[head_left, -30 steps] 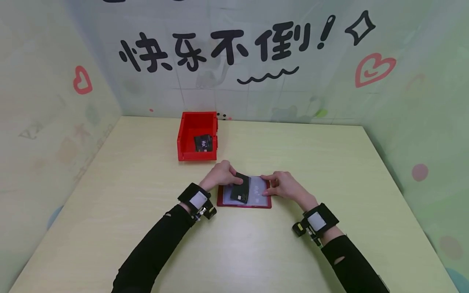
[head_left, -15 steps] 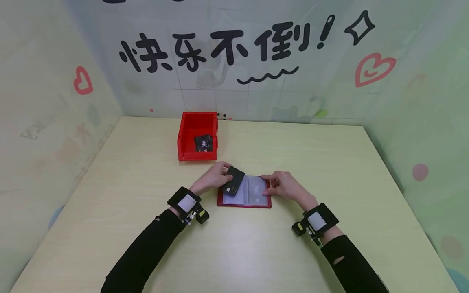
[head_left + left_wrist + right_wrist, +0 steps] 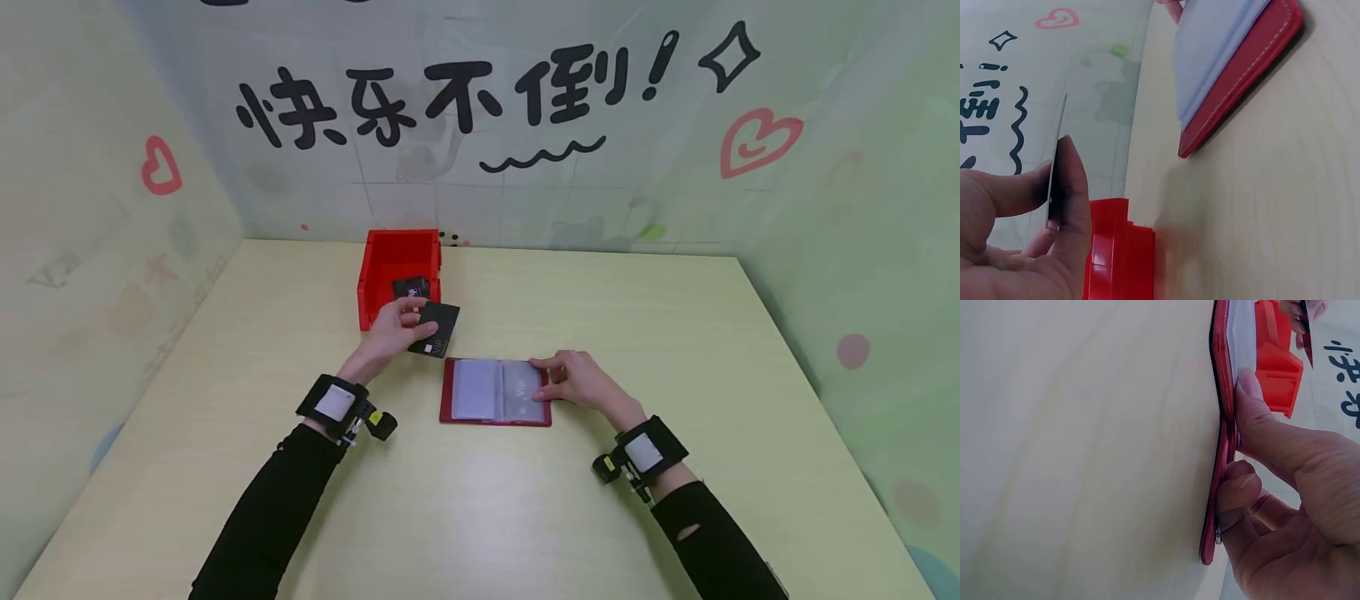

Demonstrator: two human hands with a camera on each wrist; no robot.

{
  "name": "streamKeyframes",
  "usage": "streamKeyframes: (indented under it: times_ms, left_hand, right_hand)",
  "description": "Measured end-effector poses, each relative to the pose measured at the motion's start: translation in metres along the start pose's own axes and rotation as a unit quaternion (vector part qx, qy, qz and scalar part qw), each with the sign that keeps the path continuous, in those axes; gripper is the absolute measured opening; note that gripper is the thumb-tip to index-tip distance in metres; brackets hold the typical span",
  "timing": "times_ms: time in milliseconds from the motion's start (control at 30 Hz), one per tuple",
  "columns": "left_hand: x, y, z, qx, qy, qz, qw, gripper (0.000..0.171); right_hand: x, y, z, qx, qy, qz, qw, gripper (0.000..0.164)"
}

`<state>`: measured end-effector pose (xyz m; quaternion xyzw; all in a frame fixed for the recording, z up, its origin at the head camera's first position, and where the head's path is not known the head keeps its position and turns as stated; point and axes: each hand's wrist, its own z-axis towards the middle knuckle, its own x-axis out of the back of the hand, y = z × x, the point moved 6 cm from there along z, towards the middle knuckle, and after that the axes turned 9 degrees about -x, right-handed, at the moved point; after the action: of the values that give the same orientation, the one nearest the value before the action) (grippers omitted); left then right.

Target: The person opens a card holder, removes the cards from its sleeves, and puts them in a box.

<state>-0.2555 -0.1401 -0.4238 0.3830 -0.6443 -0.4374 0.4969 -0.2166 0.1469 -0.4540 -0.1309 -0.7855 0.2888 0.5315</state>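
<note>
My left hand [image 3: 392, 335] pinches a black card [image 3: 442, 329] with small print in one corner, between thumb and fingers. It is by the front right corner of the red bin [image 3: 397, 252]. Seen from the left wrist, the card [image 3: 1055, 156] stands edge-on. A red card holder [image 3: 447, 393] lies spread on the table, its clear sleeves [image 3: 475, 392] facing up. On its right side my right hand [image 3: 583, 385] grips the edge. The right wrist view has the thumb on the sleeves and the fingers bent against the red cover [image 3: 1225, 381].
Inside the bin lies another black card [image 3: 409, 287], partly covered by the left hand. The pale wooden table [image 3: 480, 500] backs onto a printed wall [image 3: 495, 200], with side walls left and right.
The left hand has lifted the black card off the card holder and carried it left and away from me to the bin. The right hand has stayed on the holder's right edge.
</note>
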Motion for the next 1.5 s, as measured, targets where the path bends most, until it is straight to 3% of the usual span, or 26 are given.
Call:
streamKeyframes:
  times_ms: [200, 333, 433, 533, 633, 767, 933, 1167, 1333, 1500]
  left_hand:
    - [0.029, -0.006, 0.015, -0.005, 0.090, -0.038, 0.9952, 0.063]
    - [0.039, -0.009, 0.024, -0.002, 0.145, -0.050, 0.9882, 0.056]
    - [0.039, -0.006, 0.029, -0.012, 0.170, -0.031, 0.9849, 0.045]
    - [0.038, -0.001, 0.034, -0.025, 0.184, 0.017, 0.9825, 0.036]
    - [0.037, 0.003, 0.043, -0.022, 0.178, 0.058, 0.9820, 0.036]
    - [0.034, 0.003, 0.055, 0.009, 0.152, 0.079, 0.9852, 0.044]
    - [0.032, -0.001, 0.066, 0.028, 0.134, 0.144, 0.9800, 0.049]
    - [0.026, -0.002, 0.072, 0.003, 0.112, 0.247, 0.9626, 0.043]
    - [0.018, 0.000, 0.071, 0.010, 0.094, 0.298, 0.9498, 0.039]
    - [0.009, 0.003, 0.069, 0.029, 0.068, 0.364, 0.9285, 0.035]
  right_hand:
    - [0.000, 0.000, 0.000, 0.002, 0.002, -0.002, 1.000, 0.059]
    - [-0.001, 0.000, 0.000, -0.002, -0.002, 0.000, 1.000, 0.059]
    - [-0.001, 0.001, 0.000, -0.004, -0.001, 0.002, 1.000, 0.059]
    - [-0.001, 0.000, 0.000, 0.000, 0.000, 0.003, 1.000, 0.059]
    - [-0.001, 0.001, 0.000, -0.004, -0.002, 0.007, 1.000, 0.059]
    - [-0.001, 0.002, 0.000, -0.008, -0.005, 0.008, 1.000, 0.059]
    - [-0.002, 0.001, 0.000, -0.005, -0.007, 0.008, 1.000, 0.059]
    - [-0.002, 0.003, 0.000, -0.014, -0.007, 0.010, 1.000, 0.059]
    - [-0.003, 0.003, 0.000, -0.019, -0.008, 0.012, 1.000, 0.059]
    - [-0.002, 0.001, -0.001, -0.017, -0.008, 0.009, 1.000, 0.059]
